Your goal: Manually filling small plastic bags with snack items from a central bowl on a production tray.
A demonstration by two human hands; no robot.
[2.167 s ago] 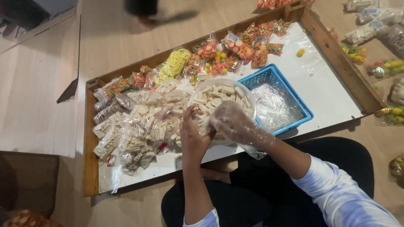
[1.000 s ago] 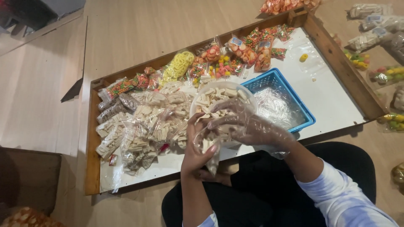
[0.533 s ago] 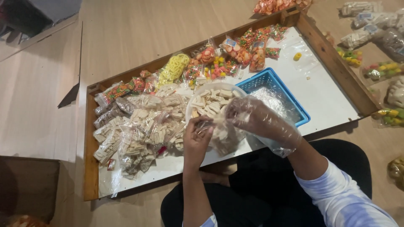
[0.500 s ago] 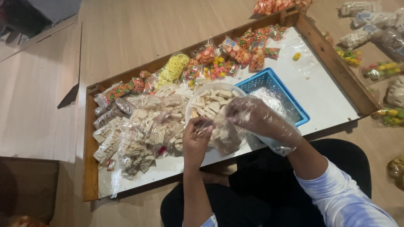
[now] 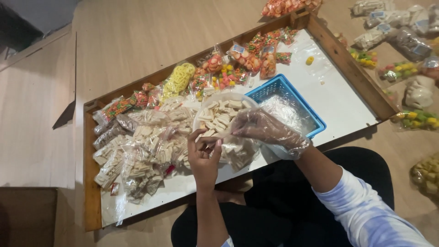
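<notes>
The wooden tray (image 5: 91, 192) lies as it did half a second ago, heaped with bagged snacks (image 5: 137, 151). The blue basket (image 5: 292, 91) holds crumpled clear plastic. The white bowl (image 5: 219, 114) holds pale biscuits. Since then the left hand (image 5: 203, 155) has kept pinching open a clear bag (image 5: 238, 153) just below the bowl, while the gloved right hand (image 5: 267, 130) has shifted slightly, fingers closed on biscuits at its mouth.
</notes>
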